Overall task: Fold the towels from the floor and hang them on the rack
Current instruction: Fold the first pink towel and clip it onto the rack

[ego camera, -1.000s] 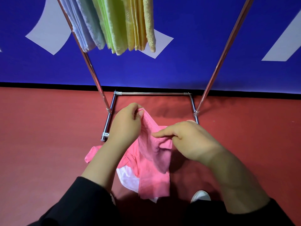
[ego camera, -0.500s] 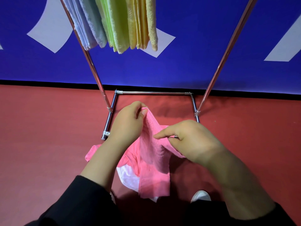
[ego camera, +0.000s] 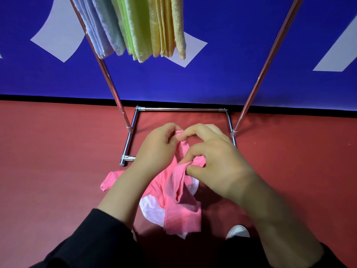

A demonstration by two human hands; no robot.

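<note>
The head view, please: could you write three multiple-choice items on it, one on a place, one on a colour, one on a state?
1. Where does the white towel lie?
A. on the rack
B. on the floor under the pink towel
C. over a shoe

2. What colour is the towel in the hands?
A. pink
B. green
C. blue

3. What is the right hand doing?
A. resting open on the floor
B. pinching the towel
C. gripping a rack pole

Answers:
1 B, it shows beneath the pink towel on the red floor.
2 A, both the left hand and the right hold pink cloth.
3 B, its fingers pinch a fold.
</note>
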